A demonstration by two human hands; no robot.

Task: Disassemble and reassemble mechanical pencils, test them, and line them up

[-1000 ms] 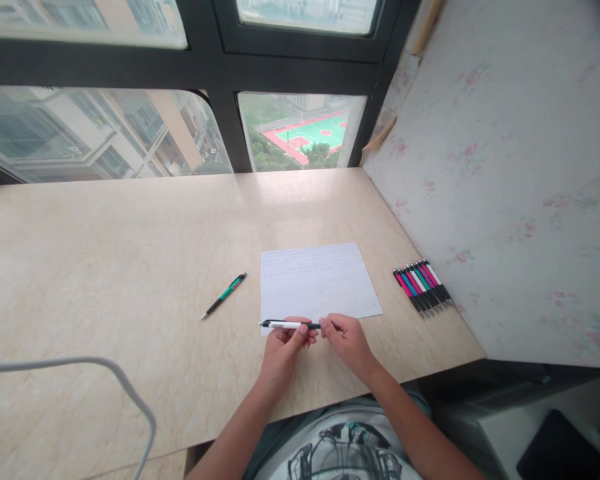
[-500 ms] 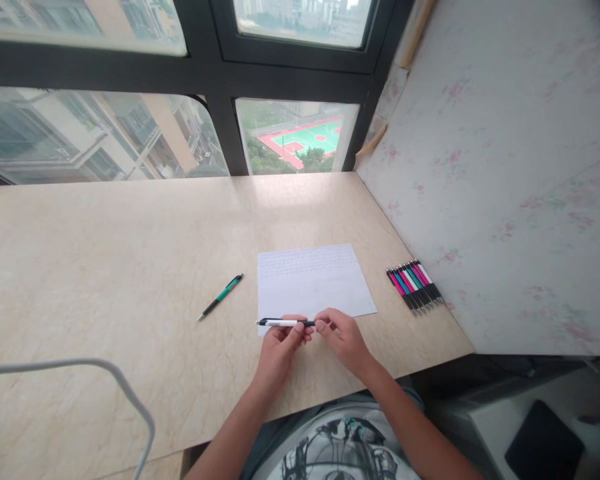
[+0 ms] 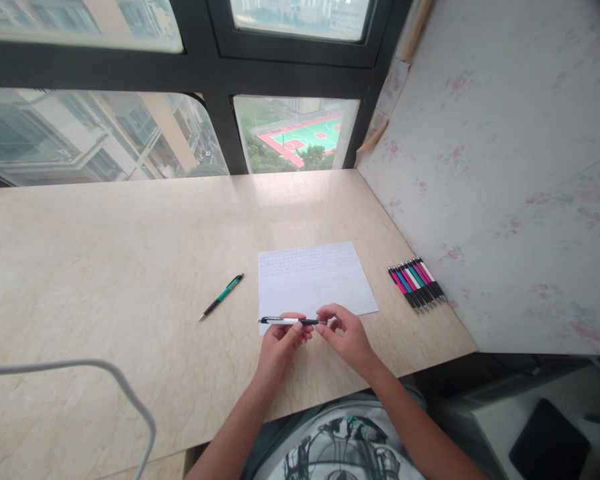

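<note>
A white and black pen [image 3: 283,321] lies level across my fingers, over the near edge of a written sheet of paper [image 3: 315,283]. My left hand [image 3: 283,345] is closed around its middle, with the thumb on the black grip. At the pen's right end, the thumb and fingers of my right hand [image 3: 346,337] pinch the tip. Handwriting fills the top lines of the paper; its lower part is blank. Left of the sheet, a green and black pen [image 3: 222,297] rests slanted on the table.
A row of several coloured pens [image 3: 416,285] lies at the right, beside the flowered wall [image 3: 510,167]. A grey cable [image 3: 105,365] curves over the table [image 3: 105,267] at the lower left. Dark-framed windows [image 3: 220,133] border the far edge.
The pen has turned slightly in my fingers, its clip now facing differently. My right fingers have shifted a little at the tip, and more of it shows. My left hand still grips the pen.
</note>
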